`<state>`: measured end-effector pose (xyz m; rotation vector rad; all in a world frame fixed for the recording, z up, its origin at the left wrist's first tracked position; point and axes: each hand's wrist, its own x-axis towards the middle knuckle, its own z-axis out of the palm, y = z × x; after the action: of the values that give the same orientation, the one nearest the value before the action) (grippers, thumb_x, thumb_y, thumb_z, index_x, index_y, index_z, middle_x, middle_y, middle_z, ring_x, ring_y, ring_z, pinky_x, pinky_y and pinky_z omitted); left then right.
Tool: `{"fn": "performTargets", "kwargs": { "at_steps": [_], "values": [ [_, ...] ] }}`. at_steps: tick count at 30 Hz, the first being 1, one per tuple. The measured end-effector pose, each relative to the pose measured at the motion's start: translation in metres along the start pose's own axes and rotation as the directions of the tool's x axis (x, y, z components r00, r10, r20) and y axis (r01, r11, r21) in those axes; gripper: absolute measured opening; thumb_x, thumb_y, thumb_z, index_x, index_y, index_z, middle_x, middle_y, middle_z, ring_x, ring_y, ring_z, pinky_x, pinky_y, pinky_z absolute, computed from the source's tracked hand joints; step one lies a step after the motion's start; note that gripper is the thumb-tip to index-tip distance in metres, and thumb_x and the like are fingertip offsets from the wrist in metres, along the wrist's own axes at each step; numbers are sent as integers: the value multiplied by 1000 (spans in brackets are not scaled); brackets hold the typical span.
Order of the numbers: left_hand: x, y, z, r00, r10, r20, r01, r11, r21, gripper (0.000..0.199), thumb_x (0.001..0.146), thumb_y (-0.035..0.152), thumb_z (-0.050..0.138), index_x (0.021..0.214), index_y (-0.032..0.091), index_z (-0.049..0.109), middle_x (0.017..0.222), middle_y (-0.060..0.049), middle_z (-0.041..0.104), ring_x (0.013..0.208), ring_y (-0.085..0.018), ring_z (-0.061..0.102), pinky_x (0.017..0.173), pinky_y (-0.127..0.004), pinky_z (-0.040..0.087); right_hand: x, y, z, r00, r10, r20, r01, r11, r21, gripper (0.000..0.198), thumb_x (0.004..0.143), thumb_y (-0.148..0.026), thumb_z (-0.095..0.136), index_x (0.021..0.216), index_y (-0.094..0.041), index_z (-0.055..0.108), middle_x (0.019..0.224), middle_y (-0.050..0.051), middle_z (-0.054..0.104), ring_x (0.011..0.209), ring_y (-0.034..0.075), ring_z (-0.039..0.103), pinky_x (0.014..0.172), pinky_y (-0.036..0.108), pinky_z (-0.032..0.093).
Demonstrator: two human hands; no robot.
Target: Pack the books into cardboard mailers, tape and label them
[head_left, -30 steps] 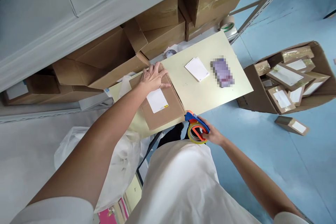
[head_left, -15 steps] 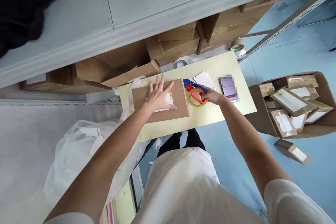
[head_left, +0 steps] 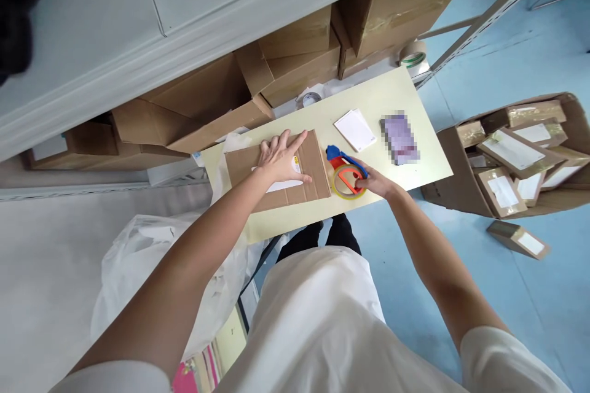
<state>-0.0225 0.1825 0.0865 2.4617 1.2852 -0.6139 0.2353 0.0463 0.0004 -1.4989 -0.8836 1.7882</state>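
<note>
Under my left hand (head_left: 281, 163) lies a flat brown cardboard box (head_left: 316, 166) on a pale yellow table (head_left: 391, 181). The hand rests on its top, fingers spread, partly covering a white label (head_left: 284, 185) with a small yellow mark. My right hand (head_left: 374, 182) grips a tape dispenser (head_left: 345, 163) in blue, red and orange, loaded with a roll of yellowish tape. The dispenser is just off the box's right edge; I cannot tell whether a strip of tape joins them.
White papers (head_left: 354, 130) and a blurred purple phone-like item (head_left: 400, 138) lie on the table. Open cartons (head_left: 221, 126) stand behind it, under a grey shelf (head_left: 239, 6). On the right, a large carton (head_left: 449, 175) holds several labelled parcels; one parcel (head_left: 519, 239) is on the floor.
The camera view has shifted slightly. My right hand has brought the dispenser a little lower beside the box's right edge. My left hand stays on the box, its fingers somewhat more bent.
</note>
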Motion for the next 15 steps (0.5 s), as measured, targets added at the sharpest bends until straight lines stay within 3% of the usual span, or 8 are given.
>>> {"fn": "performTargets", "kwargs": {
  "at_steps": [4, 8, 12, 15],
  "values": [
    [1, -1, 2, 1000, 3, -7, -3, 1000, 7, 126, 55, 80, 62, 151, 34, -5, 158, -14, 9, 132, -46, 26, 100, -54, 22, -57, 46, 15, 999, 51, 19, -52, 997, 53, 91, 59, -11, 62, 145, -26, 34, 117, 5, 64, 98, 24, 62, 87, 40, 51],
    [0, -1, 1, 1000, 17, -18, -17, 1000, 5, 122, 57, 79, 61, 151, 35, -4, 158, -15, 7, 132, -46, 27, 100, -55, 23, -91, 77, 54, 998, 51, 37, -53, 996, 74, 91, 64, -14, 63, 147, -29, 28, 123, 4, 62, 105, 23, 60, 98, 41, 47],
    [1, -2, 0, 999, -12, -33, 12, 1000, -20, 122, 58, 78, 62, 150, 34, -5, 159, -15, 7, 132, -46, 27, 100, -57, 24, -88, 80, 90, 995, 27, -92, -14, 989, 146, 93, 63, -15, 61, 147, -31, 24, 130, 5, 58, 113, 24, 57, 101, 42, 45],
    [5, -9, 3, 983, -155, -98, 145, 984, -104, 120, 61, 78, 59, 150, 33, -8, 158, -18, 11, 132, -47, 29, 98, -59, 27, -65, 61, 92, 976, 5, -218, 21, 993, 116, 92, 64, -17, 59, 148, -29, 24, 137, 6, 53, 115, 25, 56, 101, 42, 45]
  ]
}}
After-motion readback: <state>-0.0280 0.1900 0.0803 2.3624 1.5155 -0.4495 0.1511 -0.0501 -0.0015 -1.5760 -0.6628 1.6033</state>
